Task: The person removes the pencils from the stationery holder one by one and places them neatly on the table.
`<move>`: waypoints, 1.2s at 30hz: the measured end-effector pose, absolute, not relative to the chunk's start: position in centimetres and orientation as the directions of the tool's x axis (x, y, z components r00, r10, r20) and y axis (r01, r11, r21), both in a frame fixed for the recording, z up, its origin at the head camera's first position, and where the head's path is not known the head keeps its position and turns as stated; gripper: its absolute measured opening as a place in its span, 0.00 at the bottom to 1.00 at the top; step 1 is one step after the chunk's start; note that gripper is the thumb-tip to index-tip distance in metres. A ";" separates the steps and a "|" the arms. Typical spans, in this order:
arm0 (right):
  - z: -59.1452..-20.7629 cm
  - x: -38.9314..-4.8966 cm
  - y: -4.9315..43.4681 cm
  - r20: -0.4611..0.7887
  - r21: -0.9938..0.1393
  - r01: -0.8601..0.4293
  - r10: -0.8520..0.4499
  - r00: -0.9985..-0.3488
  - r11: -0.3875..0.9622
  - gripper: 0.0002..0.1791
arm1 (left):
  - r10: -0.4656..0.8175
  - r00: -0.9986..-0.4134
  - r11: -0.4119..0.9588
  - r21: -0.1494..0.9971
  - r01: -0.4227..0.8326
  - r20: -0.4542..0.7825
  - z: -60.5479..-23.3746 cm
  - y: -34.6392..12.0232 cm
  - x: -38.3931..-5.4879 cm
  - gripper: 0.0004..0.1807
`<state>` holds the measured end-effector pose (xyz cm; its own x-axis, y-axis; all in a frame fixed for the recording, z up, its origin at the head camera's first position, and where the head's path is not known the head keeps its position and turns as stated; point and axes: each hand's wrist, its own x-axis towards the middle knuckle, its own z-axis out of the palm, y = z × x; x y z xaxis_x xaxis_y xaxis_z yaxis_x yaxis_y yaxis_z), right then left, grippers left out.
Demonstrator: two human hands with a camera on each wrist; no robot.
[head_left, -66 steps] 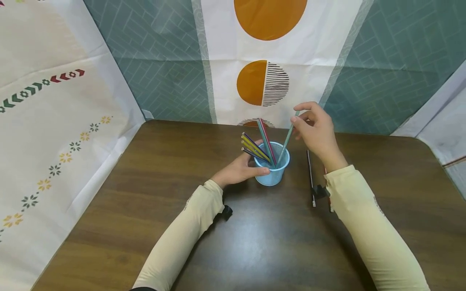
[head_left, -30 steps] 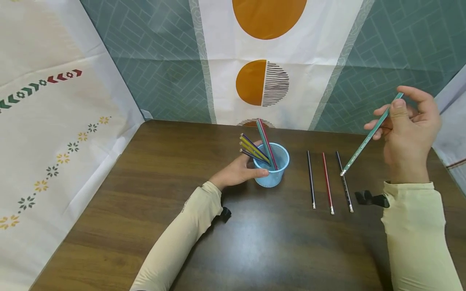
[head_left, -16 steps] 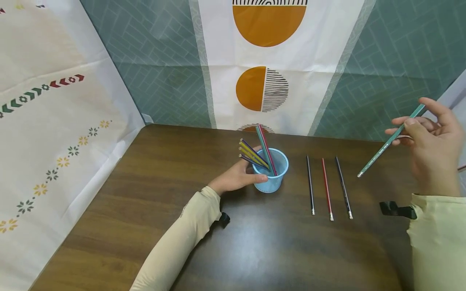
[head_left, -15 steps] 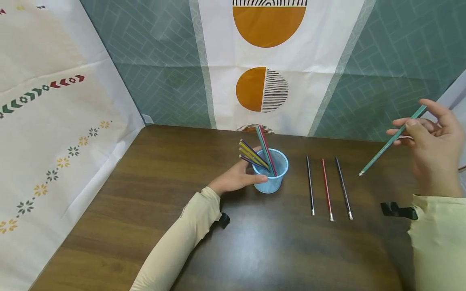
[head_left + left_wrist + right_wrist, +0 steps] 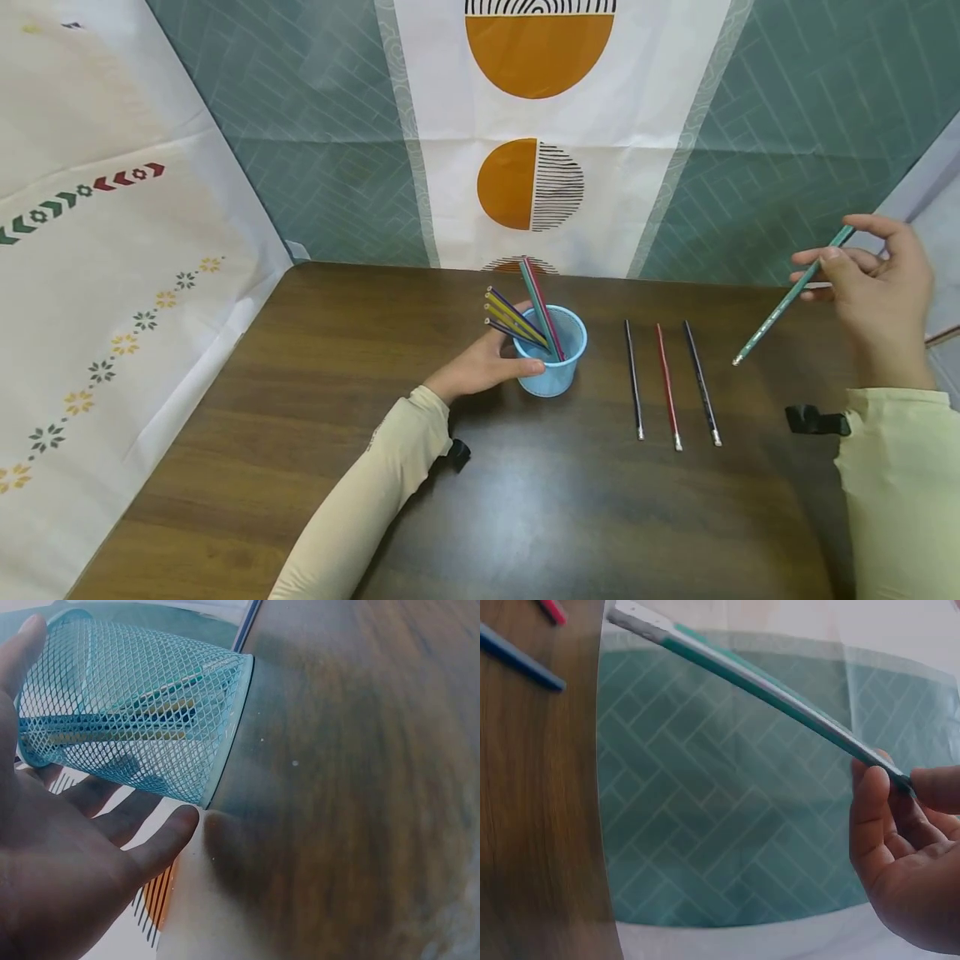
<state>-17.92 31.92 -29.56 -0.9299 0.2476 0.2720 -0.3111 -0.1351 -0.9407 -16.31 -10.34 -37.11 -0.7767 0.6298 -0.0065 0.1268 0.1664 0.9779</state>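
Three pencils [image 5: 668, 387] lie side by side on the wooden table [image 5: 300, 375], well apart: a red one in the middle, a dark one to each side. Beyond the row's right end, the person's right hand [image 5: 885, 304] pinches a green pencil [image 5: 780, 311] near one end between thumb and fingers; it is raised and tilted, its metal-banded end (the lower one) slanting toward the row. The left hand [image 5: 480, 367] holds a light-blue mesh cup [image 5: 555, 381] on the table, thumb along the near side. Yellow pencils [image 5: 504, 317], dark blue pencils [image 5: 507, 330], a second green pencil [image 5: 539, 308] and a reddish pencil [image 5: 545, 305] lean in it.
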 end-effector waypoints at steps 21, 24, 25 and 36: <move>-33.3 -20.6 34.7 0.012 -0.868 -0.010 0.000 -1.000 0.496 0.23 | 0.596 -0.803 0.204 0.973 0.113 -0.032 -37.1 -10.1 -16.5 0.48; -33.9 -20.8 34.6 -0.033 -0.856 0.022 -0.012 -0.999 0.516 0.23 | 0.599 -0.800 0.192 0.975 0.111 -0.027 -37.1 -10.1 -16.3 0.48; -34.2 -20.8 34.6 -0.050 -0.853 0.034 -0.017 -0.999 0.521 0.22 | 0.602 -0.798 0.186 0.976 0.112 -0.023 -37.1 -10.1 -16.2 0.48; -36.4 -21.6 34.5 -0.199 -0.784 0.120 -0.064 -0.978 0.610 0.25 | 0.605 -0.796 0.190 0.974 0.121 -0.019 -37.0 -9.9 -16.4 0.50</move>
